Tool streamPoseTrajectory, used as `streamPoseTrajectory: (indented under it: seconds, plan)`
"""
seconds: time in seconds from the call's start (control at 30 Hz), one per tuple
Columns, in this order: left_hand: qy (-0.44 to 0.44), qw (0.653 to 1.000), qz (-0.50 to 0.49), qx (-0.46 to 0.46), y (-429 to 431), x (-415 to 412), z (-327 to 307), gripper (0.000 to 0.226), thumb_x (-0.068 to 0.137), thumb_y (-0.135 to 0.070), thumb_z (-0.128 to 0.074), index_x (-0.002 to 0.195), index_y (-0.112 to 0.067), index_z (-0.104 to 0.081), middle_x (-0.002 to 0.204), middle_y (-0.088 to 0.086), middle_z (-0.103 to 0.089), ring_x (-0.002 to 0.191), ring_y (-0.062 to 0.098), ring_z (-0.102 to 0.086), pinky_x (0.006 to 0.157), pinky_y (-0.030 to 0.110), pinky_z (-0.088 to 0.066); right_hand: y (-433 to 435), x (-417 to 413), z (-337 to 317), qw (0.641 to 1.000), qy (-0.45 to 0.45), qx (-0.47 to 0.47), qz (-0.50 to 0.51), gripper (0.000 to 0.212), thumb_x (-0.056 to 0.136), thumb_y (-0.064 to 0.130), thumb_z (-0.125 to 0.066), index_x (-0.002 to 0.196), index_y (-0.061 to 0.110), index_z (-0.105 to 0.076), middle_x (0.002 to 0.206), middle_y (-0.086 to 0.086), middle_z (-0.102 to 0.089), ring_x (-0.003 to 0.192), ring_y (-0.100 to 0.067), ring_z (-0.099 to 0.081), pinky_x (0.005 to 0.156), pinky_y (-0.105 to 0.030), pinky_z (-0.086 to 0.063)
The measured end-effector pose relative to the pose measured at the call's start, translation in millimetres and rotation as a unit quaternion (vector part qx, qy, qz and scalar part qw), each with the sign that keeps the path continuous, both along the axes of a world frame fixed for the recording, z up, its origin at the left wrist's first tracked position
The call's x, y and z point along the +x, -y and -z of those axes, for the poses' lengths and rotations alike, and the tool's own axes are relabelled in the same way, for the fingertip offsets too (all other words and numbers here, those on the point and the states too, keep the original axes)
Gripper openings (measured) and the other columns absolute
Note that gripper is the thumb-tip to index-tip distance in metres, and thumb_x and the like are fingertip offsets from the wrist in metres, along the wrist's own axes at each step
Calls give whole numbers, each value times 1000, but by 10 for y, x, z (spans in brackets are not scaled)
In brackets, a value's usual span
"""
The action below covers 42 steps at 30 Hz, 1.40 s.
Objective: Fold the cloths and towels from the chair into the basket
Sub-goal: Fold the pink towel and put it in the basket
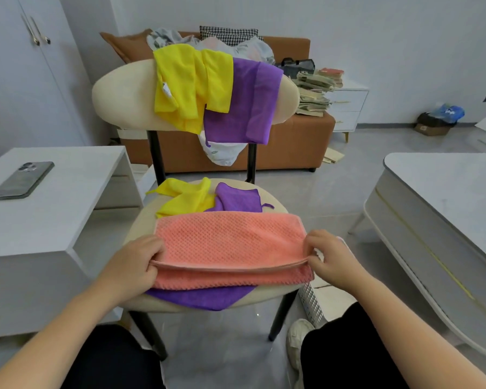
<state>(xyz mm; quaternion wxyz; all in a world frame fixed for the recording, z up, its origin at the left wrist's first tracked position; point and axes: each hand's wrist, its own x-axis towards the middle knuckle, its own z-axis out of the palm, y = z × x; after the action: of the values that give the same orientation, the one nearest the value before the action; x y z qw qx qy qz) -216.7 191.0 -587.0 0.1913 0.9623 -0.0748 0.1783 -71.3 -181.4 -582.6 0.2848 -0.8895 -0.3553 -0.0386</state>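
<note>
An orange waffle towel (230, 240) lies folded across the cream chair seat (141, 220). My left hand (135, 265) pinches its left near corner, and my right hand (331, 256) pinches its right near corner. Under the towel a purple cloth (202, 299) sticks out at the front. Behind it on the seat lie a yellow cloth (188, 197) and a second purple cloth (239, 199). Over the chair back (118, 96) hang a yellow cloth (188, 85) and a purple cloth (242, 105). A white perforated basket (312, 304) shows partly under the seat's right side.
A white cabinet (54, 206) with a phone (21, 179) stands at the left. A white table (446, 214) fills the right. Behind the chair is a brown sofa (292, 147) with bedding, and a drawer unit (345, 108) stacked with books.
</note>
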Motion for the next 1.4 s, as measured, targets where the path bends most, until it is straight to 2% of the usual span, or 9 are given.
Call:
streamPoseTrajectory:
  seconds: [0.3,0.43,0.5,0.57,0.7,0.87,1.03,1.17,1.4]
  plan:
    - [-58,974,12,218,-50,-9,99,48,41,-4,-51,67,-31,-20,64,-15,-35,65,8,-38,56,16,-20,45,17,65,988,16,-145,-46,22,62,25,-35,61,13,-53,74,6,-52,72,-18,-48,71,-39,-45]
    - [-51,976,-35,211,-33,42,-91,36,53,-4,-57,60,-35,-40,64,-16,-48,62,14,-54,52,23,-32,-46,-14,-54,998,-14,-60,19,27,67,15,-39,70,12,-66,86,1,-61,81,-16,-53,80,-32,-43]
    - [0,986,-53,159,184,183,-222,22,66,-16,-44,74,-22,-64,79,-2,-65,73,25,-64,61,34,-49,-273,-27,-111,1000,9,-6,25,39,77,20,-36,93,13,-71,107,-1,-64,101,-18,-55,92,-28,-40]
    - [19,991,-41,125,504,406,-262,49,74,-25,-32,103,-8,-67,106,11,-67,96,31,-64,82,42,-51,-611,-12,-102,1000,16,-25,-2,50,89,30,-31,128,12,-57,139,-5,-50,132,-22,-39,109,-32,-27]
    - [-119,983,-67,125,925,773,-3,84,77,-52,3,151,-15,-12,159,4,-5,146,22,-6,116,43,-9,-1155,21,119,985,-14,-172,7,61,97,55,-19,151,32,-5,160,5,4,147,-23,9,115,-52,-1]
    - [-197,965,-132,114,769,854,348,89,69,-61,15,151,-30,-1,159,-1,8,146,16,7,116,42,5,-1192,96,360,975,-38,-214,40,86,70,77,11,148,44,-6,160,9,1,147,-23,5,115,-56,5]
    - [-221,948,-204,101,588,822,322,61,96,-55,-13,151,-31,0,159,2,9,146,21,8,117,44,6,-1093,178,388,966,-45,-225,118,66,89,67,-6,149,39,-11,160,3,-1,147,-24,2,115,-55,4]
    - [-228,933,-264,87,508,762,319,64,96,-54,-17,151,-25,-2,159,8,3,146,24,3,116,45,1,-965,208,353,952,-81,-214,203,64,95,59,-16,151,26,-12,160,-4,-2,147,-28,1,115,-56,0]
    - [-163,902,-396,-50,168,674,147,37,95,-34,-39,121,-8,-47,124,15,-56,117,34,-47,95,46,-31,-1040,151,239,950,-51,-181,249,64,97,46,-21,150,13,-9,160,-7,-1,147,-27,6,112,-59,5]
